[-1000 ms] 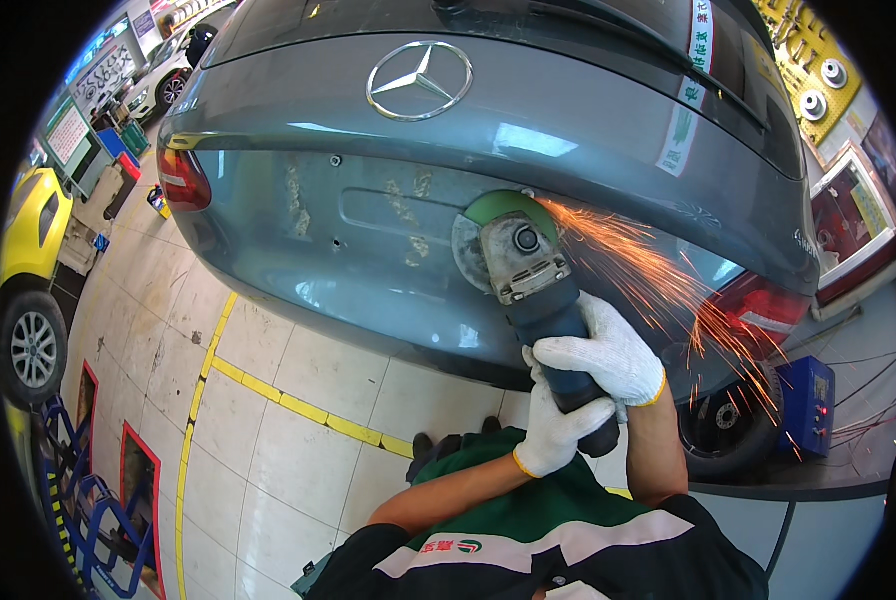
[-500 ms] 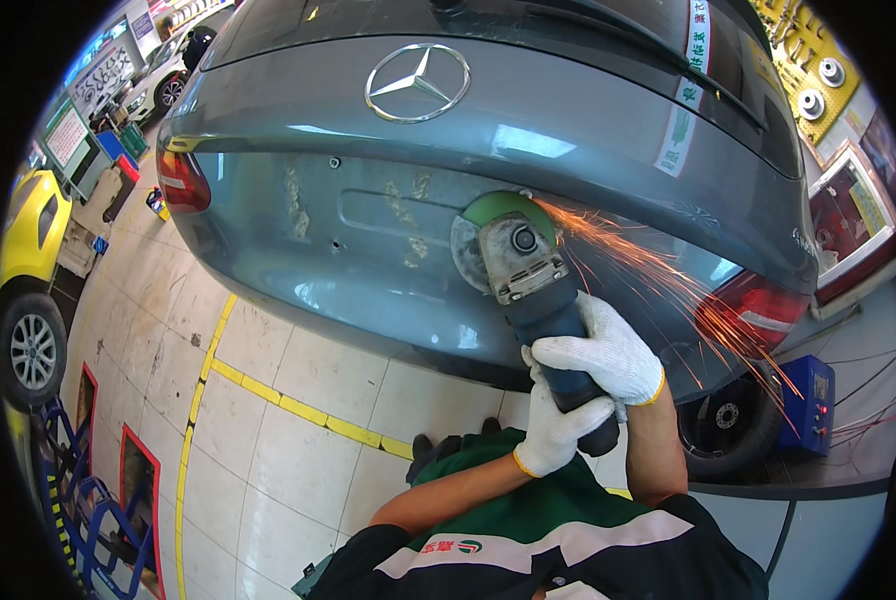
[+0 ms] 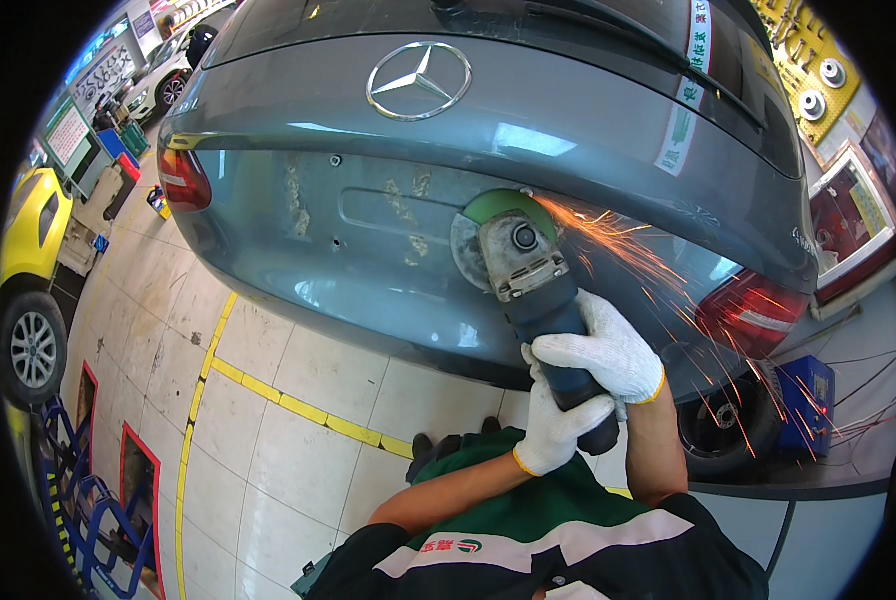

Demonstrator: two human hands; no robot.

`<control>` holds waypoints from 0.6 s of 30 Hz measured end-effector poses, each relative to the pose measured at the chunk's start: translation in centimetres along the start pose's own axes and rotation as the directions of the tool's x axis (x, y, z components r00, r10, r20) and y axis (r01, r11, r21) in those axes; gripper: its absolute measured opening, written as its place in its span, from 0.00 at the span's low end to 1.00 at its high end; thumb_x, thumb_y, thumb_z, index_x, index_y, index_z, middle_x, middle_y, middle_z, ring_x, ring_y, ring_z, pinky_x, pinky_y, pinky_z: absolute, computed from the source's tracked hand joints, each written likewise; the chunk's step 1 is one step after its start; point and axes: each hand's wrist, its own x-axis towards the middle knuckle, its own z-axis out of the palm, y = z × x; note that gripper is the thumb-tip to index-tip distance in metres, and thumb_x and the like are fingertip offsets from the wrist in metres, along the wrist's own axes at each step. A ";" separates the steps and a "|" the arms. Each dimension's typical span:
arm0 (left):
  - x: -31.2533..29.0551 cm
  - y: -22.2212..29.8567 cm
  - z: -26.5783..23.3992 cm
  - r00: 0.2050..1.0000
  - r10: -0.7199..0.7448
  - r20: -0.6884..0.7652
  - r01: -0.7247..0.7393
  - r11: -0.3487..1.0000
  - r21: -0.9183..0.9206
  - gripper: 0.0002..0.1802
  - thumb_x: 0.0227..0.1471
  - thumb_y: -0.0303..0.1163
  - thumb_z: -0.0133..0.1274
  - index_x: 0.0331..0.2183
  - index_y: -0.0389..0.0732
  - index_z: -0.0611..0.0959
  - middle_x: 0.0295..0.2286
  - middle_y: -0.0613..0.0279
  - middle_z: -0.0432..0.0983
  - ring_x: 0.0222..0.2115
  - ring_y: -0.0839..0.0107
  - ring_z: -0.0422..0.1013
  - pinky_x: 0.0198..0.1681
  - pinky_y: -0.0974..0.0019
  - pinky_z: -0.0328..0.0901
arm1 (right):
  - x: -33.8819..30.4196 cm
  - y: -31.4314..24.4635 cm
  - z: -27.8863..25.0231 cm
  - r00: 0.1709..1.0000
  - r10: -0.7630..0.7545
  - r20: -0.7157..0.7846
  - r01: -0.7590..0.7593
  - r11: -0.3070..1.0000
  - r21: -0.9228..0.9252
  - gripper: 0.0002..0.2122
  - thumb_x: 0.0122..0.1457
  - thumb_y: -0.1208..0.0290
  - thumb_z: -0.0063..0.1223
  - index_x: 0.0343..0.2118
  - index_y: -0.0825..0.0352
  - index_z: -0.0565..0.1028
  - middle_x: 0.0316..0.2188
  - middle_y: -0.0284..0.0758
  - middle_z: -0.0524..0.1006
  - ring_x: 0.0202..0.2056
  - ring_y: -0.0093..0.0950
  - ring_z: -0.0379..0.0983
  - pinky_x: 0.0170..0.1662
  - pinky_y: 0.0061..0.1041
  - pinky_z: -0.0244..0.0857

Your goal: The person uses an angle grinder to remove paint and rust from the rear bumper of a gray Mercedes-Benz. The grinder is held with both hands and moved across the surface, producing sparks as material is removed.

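Observation:
Both my hands, in white knit gloves, grip a dark angle grinder [image 3: 548, 315]. Its body slants from the lower right up toward the car. My left hand [image 3: 556, 425] is wrapped round the rear of the handle; my right hand [image 3: 608, 350] is closed round the body just ahead of it. The green disc [image 3: 498, 207] meets the grey-blue tailgate [image 3: 368, 285] at the right end of the plate recess, partly covered by the metal guard [image 3: 468, 250]. Orange sparks [image 3: 613, 235] fly off to the right. Several patches of residue [image 3: 400, 205] mark the panel left of the disc.
A red tail light [image 3: 753, 312] is in the sparks' path. Beyond it stand a loose wheel [image 3: 730, 415] and a blue box [image 3: 806, 400] with cables. At left are a yellow car [image 3: 36, 230], a blue scissor lift [image 3: 98, 520] and yellow floor lines [image 3: 298, 407].
The spark stream has spread wider and scatters lower, over the wheel and blue box. My hands and the grinder have barely moved.

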 end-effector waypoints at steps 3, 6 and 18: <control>0.0 0.4 0.1 1.000 -0.002 0.016 0.002 1.000 -0.012 0.29 0.52 0.29 0.66 0.54 0.35 0.75 0.43 0.55 0.82 0.43 0.67 0.80 0.51 0.60 0.74 | -0.1 -0.2 0.0 1.000 0.007 -0.010 -0.007 1.000 -0.015 0.26 0.54 0.61 0.71 0.53 0.71 0.77 0.40 0.36 0.81 0.40 0.24 0.77 0.47 0.27 0.74; 0.1 0.1 0.1 1.000 0.011 0.015 -0.011 1.000 -0.015 0.29 0.52 0.28 0.66 0.54 0.35 0.75 0.43 0.55 0.82 0.43 0.67 0.81 0.50 0.60 0.74 | -0.1 0.1 0.0 1.000 0.001 -0.011 -0.001 1.000 -0.008 0.26 0.55 0.61 0.71 0.53 0.71 0.77 0.41 0.36 0.81 0.41 0.24 0.77 0.48 0.28 0.74; 0.2 0.4 0.2 1.000 0.017 0.015 -0.016 0.999 -0.045 0.27 0.53 0.27 0.65 0.53 0.35 0.75 0.42 0.56 0.82 0.41 0.67 0.82 0.48 0.61 0.76 | 0.1 -0.2 0.1 1.000 0.007 -0.006 -0.007 1.000 -0.009 0.27 0.54 0.60 0.71 0.52 0.71 0.77 0.40 0.36 0.81 0.40 0.25 0.77 0.47 0.28 0.74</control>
